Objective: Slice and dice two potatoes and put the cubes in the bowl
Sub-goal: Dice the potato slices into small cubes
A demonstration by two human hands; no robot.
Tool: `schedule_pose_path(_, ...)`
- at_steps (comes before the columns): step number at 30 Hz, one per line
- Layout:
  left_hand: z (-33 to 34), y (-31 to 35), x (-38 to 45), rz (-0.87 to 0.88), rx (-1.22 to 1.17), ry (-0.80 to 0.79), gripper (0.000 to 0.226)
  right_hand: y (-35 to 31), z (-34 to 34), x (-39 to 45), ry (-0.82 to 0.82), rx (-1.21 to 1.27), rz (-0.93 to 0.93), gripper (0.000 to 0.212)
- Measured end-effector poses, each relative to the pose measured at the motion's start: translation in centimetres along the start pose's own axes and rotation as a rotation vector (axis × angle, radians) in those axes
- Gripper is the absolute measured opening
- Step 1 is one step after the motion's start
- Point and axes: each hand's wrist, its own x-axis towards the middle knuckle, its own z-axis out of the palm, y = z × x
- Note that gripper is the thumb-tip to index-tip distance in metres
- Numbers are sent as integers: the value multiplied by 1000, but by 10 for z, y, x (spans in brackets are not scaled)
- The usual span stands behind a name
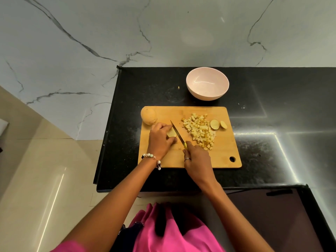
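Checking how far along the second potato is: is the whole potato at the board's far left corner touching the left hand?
Apart. The head view shows a strip of bare board between the whole potato and the left hand.

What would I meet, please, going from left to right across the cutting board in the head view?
Whole potato → left hand holding a potato piece → knife held by the right hand → pile of cubes → two end slices.
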Motion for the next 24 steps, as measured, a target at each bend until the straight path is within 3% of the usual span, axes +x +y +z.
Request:
schedule_pose_path(18, -4, -17, -4, 73, -113, 40, 53, -8, 20, -3, -29, -156, 34, 50)
schedule_pose_path(24, -2, -18, -5, 59, -155, 54, 58, -12, 21, 1, -108, -280, 15, 53)
